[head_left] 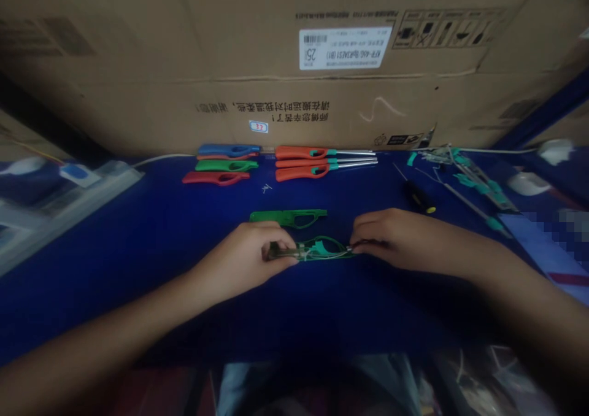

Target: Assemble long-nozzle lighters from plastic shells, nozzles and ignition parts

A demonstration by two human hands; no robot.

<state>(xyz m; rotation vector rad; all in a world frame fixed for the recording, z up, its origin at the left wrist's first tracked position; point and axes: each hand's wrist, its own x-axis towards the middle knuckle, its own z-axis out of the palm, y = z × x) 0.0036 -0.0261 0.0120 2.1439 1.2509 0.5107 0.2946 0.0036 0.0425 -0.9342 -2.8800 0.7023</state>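
Note:
Between my hands, low over the blue table, is an opened green lighter shell point(338, 242) with a teal trigger point(317, 248) and thin wires in it. My left hand point(253, 247) is closed around its handle end, thumb and fingers on a dark, semi-clear part point(280, 251). Pinched at the other end, my right hand point(391, 235) grips a slim dark metal piece point(365, 243) by the shell's tip; its exact kind is partly hidden by the fingers. Just behind lies another green half shell point(288, 217), flat on the table.
Orange lighters with metal tubes point(317, 161) and coloured shells point(223, 165) lie along the back by a cardboard wall point(230, 54). Small screws point(265, 188) are near them. At the right are a screwdriver point(418, 196) and a pile of lighter inner parts point(478, 177). Plastic bags point(69, 201) sit left.

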